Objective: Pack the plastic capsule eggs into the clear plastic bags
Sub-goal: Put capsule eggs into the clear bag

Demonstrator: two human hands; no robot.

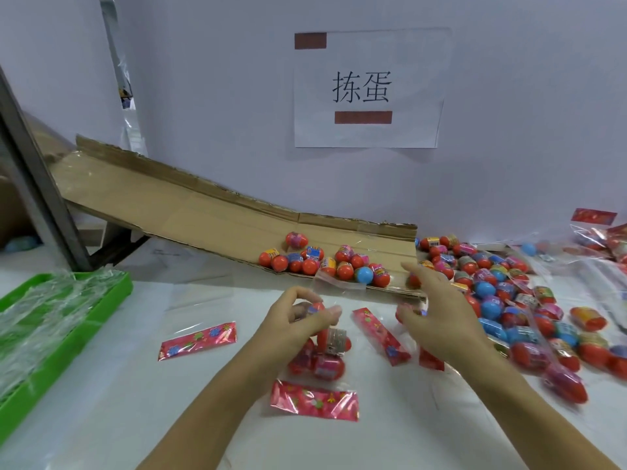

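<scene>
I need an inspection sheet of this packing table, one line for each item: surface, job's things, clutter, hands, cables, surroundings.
Surface: white table, bare in the near left part.
Job's things: capsule eggs on the cardboard chute; a loose egg heap at right; a part-filled clear bag under the left hand; flat empty bags with red headers.
Clutter: green tray holding a stack of clear film at left; filled bags at far right.
Hands: left hand pinches a red egg above the bag; right hand is near the heap, its grip unclear.
Cables: nothing seen.
Surroundings: white wall with a paper sign; grey metal post at left.
</scene>
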